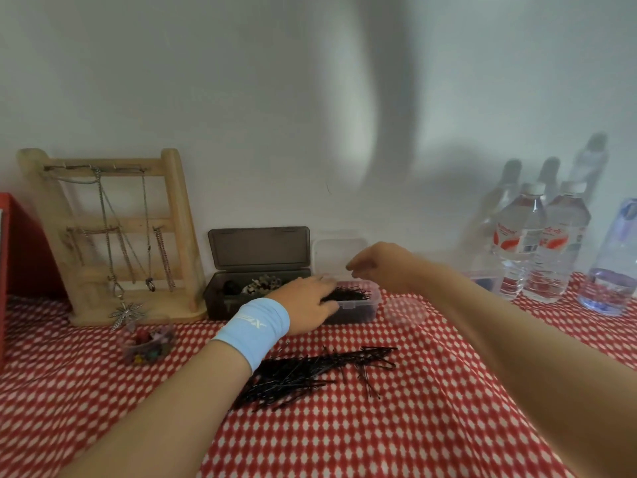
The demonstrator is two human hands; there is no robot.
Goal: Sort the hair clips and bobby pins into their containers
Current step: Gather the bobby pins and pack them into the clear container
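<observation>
A loose pile of black bobby pins lies on the red-and-white cloth in the middle. Behind it a small clear box holds more bobby pins, its lid up against the wall. My left hand, with a blue wristband, rests on that box's left edge, fingers spread over the pins. My right hand hovers above the box with fingertips pinched together; anything held is too small to see. Left of it a dark grey box with its lid up holds hair clips.
A wooden jewellery stand with necklaces stands at the back left, beside a red box. A small clear cup of coloured clips sits in front of it. Several water bottles line the back right. A clear round lid lies right of the pin box.
</observation>
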